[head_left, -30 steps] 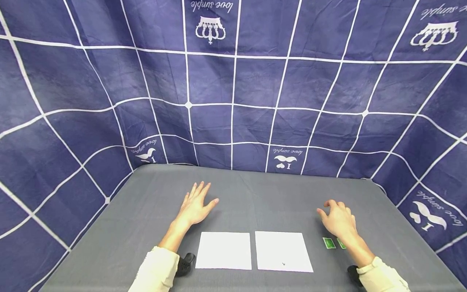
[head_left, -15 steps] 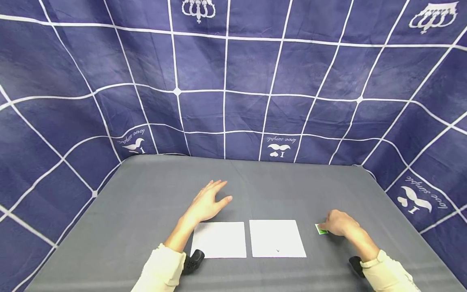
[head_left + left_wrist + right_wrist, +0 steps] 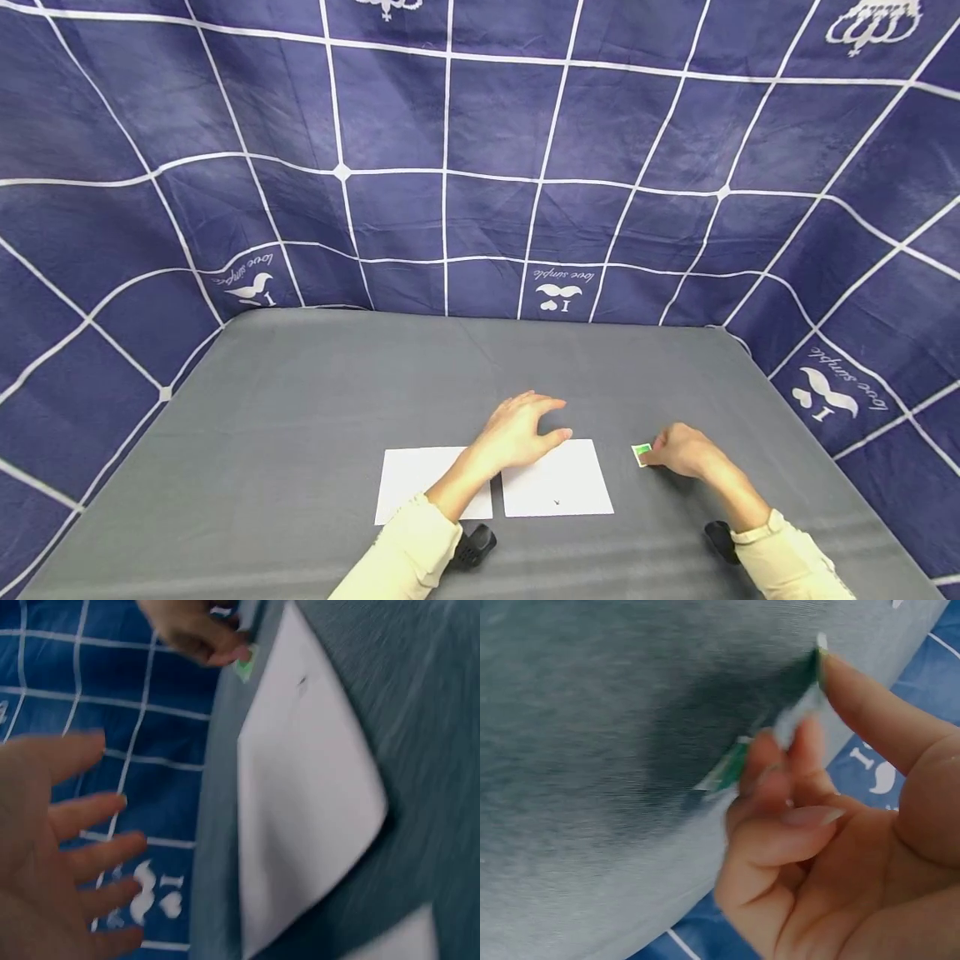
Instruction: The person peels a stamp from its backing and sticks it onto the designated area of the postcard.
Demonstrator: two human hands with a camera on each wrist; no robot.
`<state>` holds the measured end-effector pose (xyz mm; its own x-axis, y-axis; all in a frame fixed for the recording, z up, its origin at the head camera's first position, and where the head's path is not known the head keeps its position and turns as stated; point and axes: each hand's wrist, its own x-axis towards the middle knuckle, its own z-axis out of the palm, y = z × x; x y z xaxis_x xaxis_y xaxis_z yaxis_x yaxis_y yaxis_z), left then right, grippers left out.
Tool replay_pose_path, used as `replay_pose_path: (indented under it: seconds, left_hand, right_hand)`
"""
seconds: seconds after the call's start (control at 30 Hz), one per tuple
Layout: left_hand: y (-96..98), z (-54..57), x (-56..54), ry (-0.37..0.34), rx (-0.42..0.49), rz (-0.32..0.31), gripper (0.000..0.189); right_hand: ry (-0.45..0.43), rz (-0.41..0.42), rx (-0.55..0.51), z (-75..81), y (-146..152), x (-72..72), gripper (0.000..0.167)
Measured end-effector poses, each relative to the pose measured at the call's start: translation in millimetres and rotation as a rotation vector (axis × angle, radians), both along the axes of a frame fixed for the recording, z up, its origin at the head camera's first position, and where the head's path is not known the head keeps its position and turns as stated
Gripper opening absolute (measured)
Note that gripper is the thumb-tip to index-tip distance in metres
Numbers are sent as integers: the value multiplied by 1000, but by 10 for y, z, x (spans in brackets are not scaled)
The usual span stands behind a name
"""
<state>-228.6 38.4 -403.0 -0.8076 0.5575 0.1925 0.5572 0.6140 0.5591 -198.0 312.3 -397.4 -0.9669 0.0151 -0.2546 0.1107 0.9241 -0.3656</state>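
My right hand [image 3: 684,451] pinches a small green card with a white border [image 3: 642,453] between thumb and fingers, close over the grey cloth right of the paper. In the right wrist view, the pinched card [image 3: 810,679] stands edge-on at the thumb tip, and a second green card [image 3: 731,766] shows beside the curled fingers. My left hand [image 3: 516,432] hovers over the far part of the right white sheet [image 3: 555,483], fingers and thumb spread, holding nothing. That sheet carries a small dark mark near its front edge. The left white sheet [image 3: 420,479] is partly covered by the left forearm.
A grey cloth [image 3: 262,433] covers the table. Behind and along both sides hangs a blue curtain [image 3: 390,217] with white grid lines. Black wrist devices sit at both cuffs, including the left wrist device [image 3: 475,547].
My right hand has come down to the green cards and now pinches one, drawing it slightly left. The left hand has swept right, from beyond the left sheet to above the right sheet.
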Motion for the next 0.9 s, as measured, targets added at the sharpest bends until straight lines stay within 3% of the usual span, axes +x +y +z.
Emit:
replay_pose_path:
  seconds: [0.2,0.4,0.6,0.77,0.9]
  left_hand:
    - [219,-98,72,-14,12,67,37]
    - [321,-142,105,-23,23,63,36]
    - [361,-145,140,-5,32,49,34]
    - [362,-141,145,17,33,46,32]
    - [322,-131,131,16,54,77,31]
  right_hand:
    - [54,-33,-79,-65,33,51,21]
    - [30,-67,-43,-64,14,48,27]
    - [50,-72,-79,-61,-15,32,22]
    - [118,-89,-197,-29,-81,27,19]
    - [183,-74,-299,66,-212,7,15]
